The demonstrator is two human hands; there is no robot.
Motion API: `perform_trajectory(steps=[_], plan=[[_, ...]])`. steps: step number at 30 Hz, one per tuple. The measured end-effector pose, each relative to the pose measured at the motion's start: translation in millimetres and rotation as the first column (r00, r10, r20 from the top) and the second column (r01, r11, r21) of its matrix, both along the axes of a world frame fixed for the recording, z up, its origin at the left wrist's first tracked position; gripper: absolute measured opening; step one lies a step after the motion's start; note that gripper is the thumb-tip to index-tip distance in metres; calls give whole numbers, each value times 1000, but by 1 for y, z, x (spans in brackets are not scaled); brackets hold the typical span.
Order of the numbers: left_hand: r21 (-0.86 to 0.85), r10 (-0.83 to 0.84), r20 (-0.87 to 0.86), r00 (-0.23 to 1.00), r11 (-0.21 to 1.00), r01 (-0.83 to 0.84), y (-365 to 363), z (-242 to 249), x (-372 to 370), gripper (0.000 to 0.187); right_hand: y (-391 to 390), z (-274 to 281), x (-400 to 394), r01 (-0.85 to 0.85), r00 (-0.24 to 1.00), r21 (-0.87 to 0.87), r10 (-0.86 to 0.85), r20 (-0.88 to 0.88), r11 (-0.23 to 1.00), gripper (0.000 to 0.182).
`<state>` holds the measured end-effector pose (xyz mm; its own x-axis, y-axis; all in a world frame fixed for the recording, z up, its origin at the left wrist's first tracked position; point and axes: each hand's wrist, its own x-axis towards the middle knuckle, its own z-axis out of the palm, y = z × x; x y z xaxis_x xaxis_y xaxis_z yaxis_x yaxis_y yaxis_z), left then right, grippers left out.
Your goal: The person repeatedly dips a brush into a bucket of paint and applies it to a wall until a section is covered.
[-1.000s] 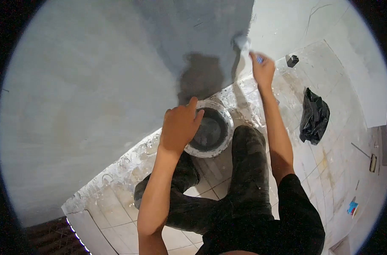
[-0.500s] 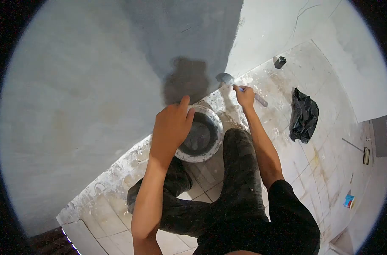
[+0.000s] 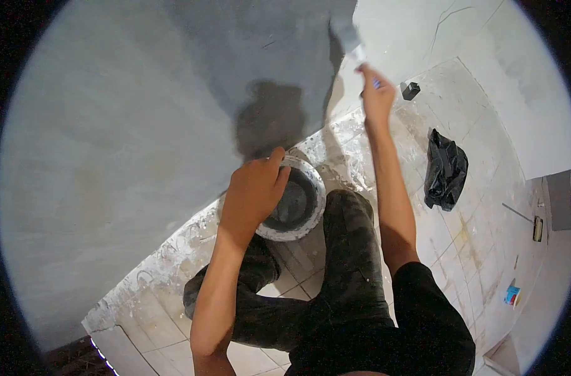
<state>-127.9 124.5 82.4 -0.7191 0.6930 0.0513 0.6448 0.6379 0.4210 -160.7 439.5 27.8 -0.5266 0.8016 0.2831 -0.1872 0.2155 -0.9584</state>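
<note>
My right hand (image 3: 378,97) is closed round the handle of a brush (image 3: 351,41), whose blurred head is at the edge between the dark grey coat and the white part of the wall (image 3: 285,37). Below, a round white-rimmed bucket (image 3: 320,207) with dark grey contents stands on the floor between my knees. My left hand (image 3: 254,191) is at the bucket's left rim, thumb and index finger apart over it; its other fingers are hidden.
A small black box (image 3: 411,91) and a crumpled black plastic bag (image 3: 446,170) lie on the tiled floor to the right. Farther right are a long-handled tool (image 3: 537,229) and a small blue and white container (image 3: 512,296). White splatters mark the floor along the wall.
My right hand has moved up with the brush, from near the floor edge to higher on the wall. My left hand has stayed by the bucket.
</note>
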Motion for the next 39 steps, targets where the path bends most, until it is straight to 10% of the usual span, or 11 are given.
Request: perform_trajectory(steps=[3,11,23,29,32,35,39], plan=[[-18,-16,18,1000,1000,17,-2,2,4,31,-8,-91,-2,70,928,44,-82,363,997,42],[3,-14,56,998,1000,14,-6,8,9,28,-5,-181,37,-57,789,71,1,614,996,43],[-52,-21,78,997,998,25,1,8,7,34,5,64,11,-72,997,-82,68,-46,994,36],[-36,2,48,999,999,0,-1,-5,0,39,7,-184,23,-30,862,287,-121,493,957,45],[-75,42,69,997,997,-37,-2,0,-1,41,-14,-250,59,-21,799,158,-78,596,987,40],[-78,54,69,996,996,-49,-8,-4,1,41,-2,-242,45,-47,817,215,-87,570,975,39],[-87,50,34,998,995,-47,-12,-7,0,43,6,-78,-5,57,963,204,-108,247,977,45]])
